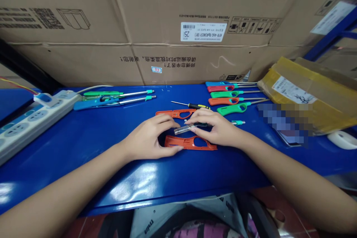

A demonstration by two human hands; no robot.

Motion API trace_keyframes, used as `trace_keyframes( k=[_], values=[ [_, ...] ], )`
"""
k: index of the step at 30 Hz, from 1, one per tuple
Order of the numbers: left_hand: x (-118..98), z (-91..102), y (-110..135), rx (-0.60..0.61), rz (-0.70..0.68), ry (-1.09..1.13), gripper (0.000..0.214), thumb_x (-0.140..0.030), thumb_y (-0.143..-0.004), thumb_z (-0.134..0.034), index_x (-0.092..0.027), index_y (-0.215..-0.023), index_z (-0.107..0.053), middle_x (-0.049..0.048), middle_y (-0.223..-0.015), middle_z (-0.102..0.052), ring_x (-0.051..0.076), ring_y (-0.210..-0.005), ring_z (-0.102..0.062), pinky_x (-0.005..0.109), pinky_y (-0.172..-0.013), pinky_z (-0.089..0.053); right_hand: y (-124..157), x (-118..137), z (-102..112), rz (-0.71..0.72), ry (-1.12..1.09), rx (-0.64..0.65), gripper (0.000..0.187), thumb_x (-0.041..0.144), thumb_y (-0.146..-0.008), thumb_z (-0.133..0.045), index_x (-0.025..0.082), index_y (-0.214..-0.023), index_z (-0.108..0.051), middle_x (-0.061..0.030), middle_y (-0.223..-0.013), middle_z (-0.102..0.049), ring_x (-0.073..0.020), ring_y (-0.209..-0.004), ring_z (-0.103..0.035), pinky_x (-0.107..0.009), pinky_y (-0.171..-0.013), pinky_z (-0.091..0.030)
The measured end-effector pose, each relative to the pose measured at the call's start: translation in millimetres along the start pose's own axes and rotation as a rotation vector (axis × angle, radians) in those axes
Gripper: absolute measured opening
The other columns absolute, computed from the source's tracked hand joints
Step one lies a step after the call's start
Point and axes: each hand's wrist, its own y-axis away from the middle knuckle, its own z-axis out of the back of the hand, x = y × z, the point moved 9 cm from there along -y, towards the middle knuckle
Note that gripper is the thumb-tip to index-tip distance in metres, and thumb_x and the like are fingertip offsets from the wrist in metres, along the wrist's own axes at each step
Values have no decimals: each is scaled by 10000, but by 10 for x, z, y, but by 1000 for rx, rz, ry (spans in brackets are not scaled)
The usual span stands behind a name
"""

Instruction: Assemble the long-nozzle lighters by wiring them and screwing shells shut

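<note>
My right hand (216, 126) pinches the clear fuel tank (182, 129) of a long-nosed gas lighter. On its other side a rod with a teal tip (238, 122) shows; the part between is hidden by the hand. Below lies an orange lighter shell half (181, 142), its hollow side up. My left hand (152, 135) is curved at the shell's left end, fingers and thumb apart, with the thumb tip at the shell's near edge. A second orange shell half (170, 113) lies behind both hands. Beside it is a small pale piece (185, 120).
Behind the shells lies a black-and-yellow screwdriver (195, 106). Several lighters (223, 95) form a row at back right, near a yellow-taped package (312, 93) and a phone (287, 128). Opened lighters (96, 103) and a power strip (36, 119) are left. A cardboard box (97, 59) stands behind.
</note>
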Motion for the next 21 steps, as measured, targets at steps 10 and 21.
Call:
trace_keyframes(
  k=[10, 21],
  values=[
    [-2, -137, 26, 187, -74, -32, 213, -377, -867, -681, -178, -940, -655, 32, -888, -668, 178, -811, -643, 288, -750, -499, 15, 100, -38, 43, -46, 71, 144, 207, -936, -620, 233, -1022, -733, -46, -996, -725, -185, -958, -648, -375, -909, -503],
    [3, -170, 26, 143, -43, -49, 281, -448, -875, -686, -178, -846, -612, 15, -800, -634, 152, -726, -600, 262, -673, -452, 44, 134, -290, 88, -23, 168, 126, 195, -895, -666, 227, -992, -741, -28, -956, -703, -173, -949, -625, -391, -954, -381]
  ],
)
